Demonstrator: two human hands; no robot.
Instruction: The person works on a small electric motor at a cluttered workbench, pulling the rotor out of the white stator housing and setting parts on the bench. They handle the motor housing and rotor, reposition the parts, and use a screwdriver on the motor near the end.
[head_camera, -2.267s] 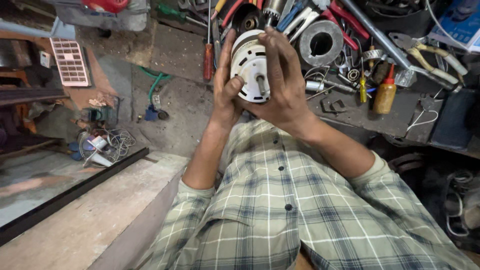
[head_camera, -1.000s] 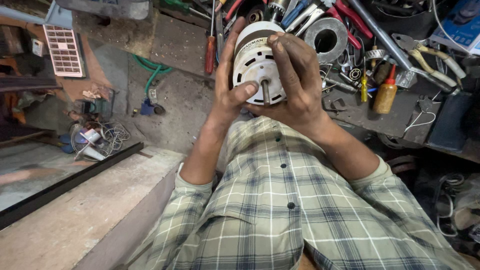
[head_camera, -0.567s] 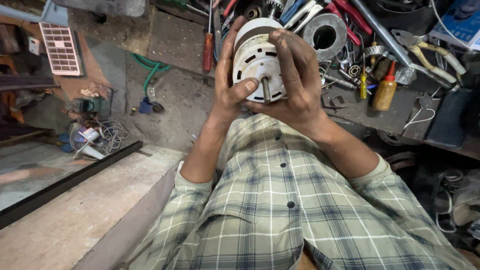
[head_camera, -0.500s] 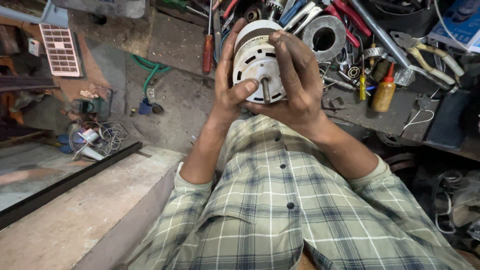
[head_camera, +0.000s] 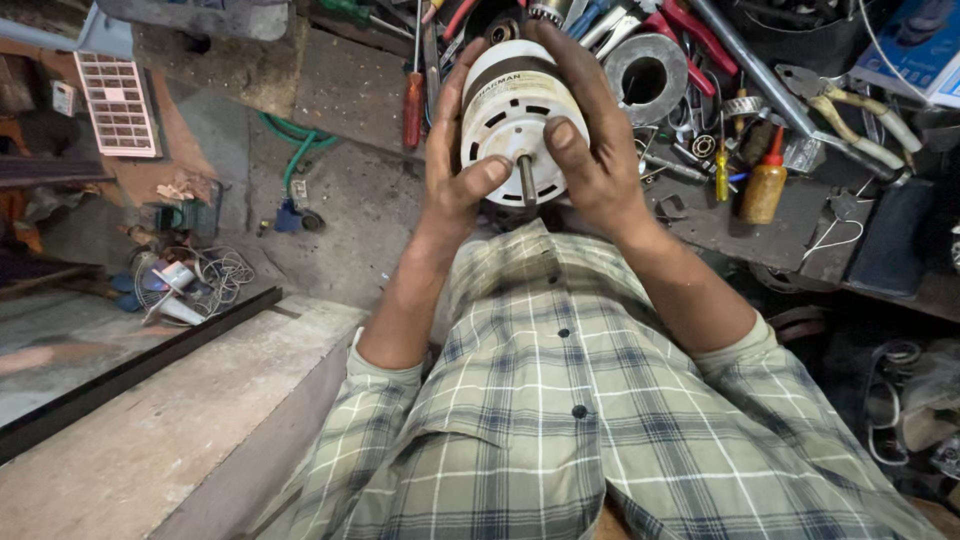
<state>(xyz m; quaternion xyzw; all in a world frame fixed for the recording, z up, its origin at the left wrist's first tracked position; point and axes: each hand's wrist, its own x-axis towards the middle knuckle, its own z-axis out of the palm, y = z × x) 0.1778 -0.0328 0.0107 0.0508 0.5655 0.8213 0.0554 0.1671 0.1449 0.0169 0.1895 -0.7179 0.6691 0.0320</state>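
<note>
A white cylindrical electric motor (head_camera: 512, 115) with a slotted end cap and a short metal shaft pointing toward me is held up in front of my chest. My left hand (head_camera: 452, 165) grips its left side, thumb resting on the end cap beside the shaft. My right hand (head_camera: 590, 140) wraps over the top and right side, its thumb pressed on the end cap. Both hands are grimy. My checked shirt fills the lower part of the view.
A cluttered bench behind the motor carries a red-handled screwdriver (head_camera: 414, 95), a roll of grey tape (head_camera: 648, 68), pliers (head_camera: 850, 100), an amber squeeze bottle (head_camera: 764, 185) and several other tools. A concrete ledge (head_camera: 170, 440) lies lower left. Wires and a green hose (head_camera: 295, 150) lie on the floor.
The motor has stayed in both hands; my fingers have shifted slightly around it, the thumbs now resting on the end cap, and the view has drifted a little.
</note>
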